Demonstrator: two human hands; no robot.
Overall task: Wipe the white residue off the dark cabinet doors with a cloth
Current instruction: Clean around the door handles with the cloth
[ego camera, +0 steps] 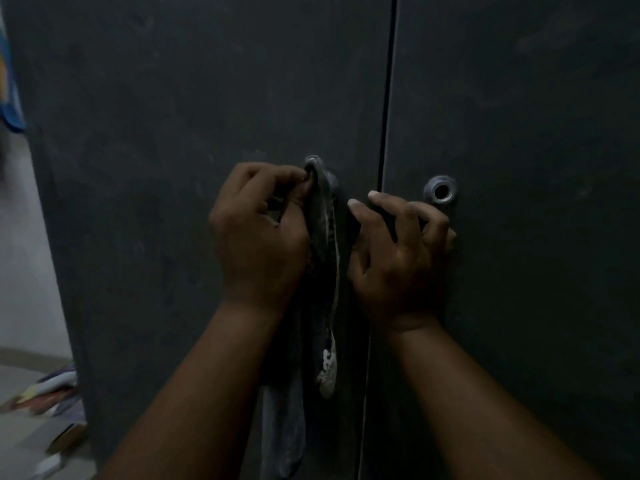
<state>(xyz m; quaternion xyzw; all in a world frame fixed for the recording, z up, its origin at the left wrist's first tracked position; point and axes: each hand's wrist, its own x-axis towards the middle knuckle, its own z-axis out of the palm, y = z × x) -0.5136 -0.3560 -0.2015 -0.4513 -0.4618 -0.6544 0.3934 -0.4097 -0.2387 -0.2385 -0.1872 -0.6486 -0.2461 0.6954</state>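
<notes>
Two dark cabinet doors fill the head view, the left door (pixel 180 140) and the right door (pixel 526 126), parted by a thin vertical gap. The light is dim, so the faint pale smears on both panels are hard to make out.

My left hand (pixel 258 237) has its fingers curled and pinches the upper part of the cloth (pixel 323 271) against the left door, at the handle (pixel 317 168), of which only the metal top shows above the cloth. The cloth is dark with a white-stained edge; it hangs down between my wrists, its lower end blurred and partly hidden behind my left forearm.

My right hand (pixel 398 258) has its fingers bent over something dark just right of the cloth, across the gap between the doors; I cannot tell whether that grip holds a fold of the cloth or only rests on the door. A round metal lock ring (pixel 440 189) sits on the right door just above those knuckles.

At the left edge, a blue and orange fabric (pixel 10 81) is cut off, and colourful items on the floor (pixel 52 393) are too blurred to identify. No writing is readable.
</notes>
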